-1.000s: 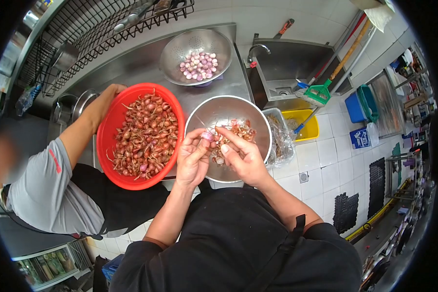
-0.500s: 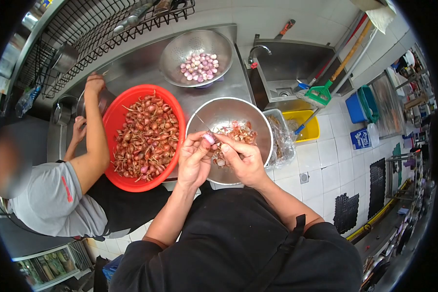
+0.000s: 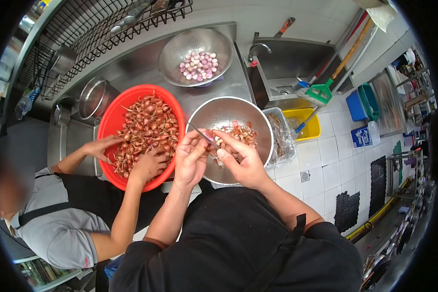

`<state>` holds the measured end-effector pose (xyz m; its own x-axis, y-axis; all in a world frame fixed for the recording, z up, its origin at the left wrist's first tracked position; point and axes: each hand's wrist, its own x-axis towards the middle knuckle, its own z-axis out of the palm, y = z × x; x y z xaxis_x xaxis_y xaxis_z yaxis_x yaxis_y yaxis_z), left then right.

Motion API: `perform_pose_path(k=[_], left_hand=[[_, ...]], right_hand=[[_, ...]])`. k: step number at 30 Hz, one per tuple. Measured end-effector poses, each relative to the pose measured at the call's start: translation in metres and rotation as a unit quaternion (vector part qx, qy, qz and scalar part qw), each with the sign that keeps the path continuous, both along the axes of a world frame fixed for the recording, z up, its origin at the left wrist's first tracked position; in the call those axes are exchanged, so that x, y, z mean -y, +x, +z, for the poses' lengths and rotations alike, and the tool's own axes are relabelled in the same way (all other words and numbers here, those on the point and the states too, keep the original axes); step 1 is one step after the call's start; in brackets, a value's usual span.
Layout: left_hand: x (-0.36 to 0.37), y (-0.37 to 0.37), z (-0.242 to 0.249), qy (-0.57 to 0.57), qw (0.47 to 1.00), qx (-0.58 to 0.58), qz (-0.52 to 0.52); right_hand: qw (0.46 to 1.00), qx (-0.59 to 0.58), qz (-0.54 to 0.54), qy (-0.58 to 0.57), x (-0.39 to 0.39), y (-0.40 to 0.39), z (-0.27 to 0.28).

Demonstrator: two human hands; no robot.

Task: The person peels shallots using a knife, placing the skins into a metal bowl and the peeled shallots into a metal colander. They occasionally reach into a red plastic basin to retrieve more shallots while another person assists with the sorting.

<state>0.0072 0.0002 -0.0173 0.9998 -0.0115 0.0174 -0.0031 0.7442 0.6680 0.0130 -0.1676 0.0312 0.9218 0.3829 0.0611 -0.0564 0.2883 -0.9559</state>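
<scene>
Over a steel bowl (image 3: 213, 111) with shallot skins (image 3: 244, 134) in it, both my hands are close together. My left hand (image 3: 190, 159) has its fingers closed around a small shallot (image 3: 211, 139), mostly hidden by the fingers. A small knife (image 3: 198, 132) is gripped in my right hand (image 3: 242, 159), its blade slanting up and left across the shallot. Left of the bowl stands a red basin (image 3: 181, 116) full of unpeeled shallots (image 3: 148, 124). Peeled shallots (image 3: 198, 66) lie in a steel colander (image 3: 173, 53) farther back.
At the left, a co-worker (image 3: 65, 214) has both hands in the red basin. A steel pot (image 3: 93, 97) stands behind it. To the right are a plastic-lined tub (image 3: 283, 138), a yellow container (image 3: 310, 127), a sink (image 3: 297, 63) and a green broom (image 3: 320, 93).
The co-worker's hands have moved from the pot behind the basin into the shallots. My knife blade has turned and shows more broadly at the shallot; my hands stay over the bowl.
</scene>
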Motion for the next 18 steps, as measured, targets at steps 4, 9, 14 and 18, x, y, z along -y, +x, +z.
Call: perform_pose_path(k=[4,9,14,18], left_hand=[[0.003,-0.003,0.005,0.046,0.999,0.016,0.023],[-0.003,-0.004,0.008,0.006,0.999,0.0,-0.038],[0.004,-0.001,0.011,-0.074,0.994,-0.061,-0.046],[0.003,0.0,0.001,0.007,1.0,-0.013,-0.022]], right_hand=[[0.997,0.063,-0.018,-0.048,-0.002,0.003,-0.005],[0.998,-0.018,0.032,-0.056,0.011,0.008,-0.005],[0.996,-0.086,0.016,-0.015,0.009,0.006,0.0],[0.997,-0.061,0.009,-0.035,0.008,0.003,-0.008]])
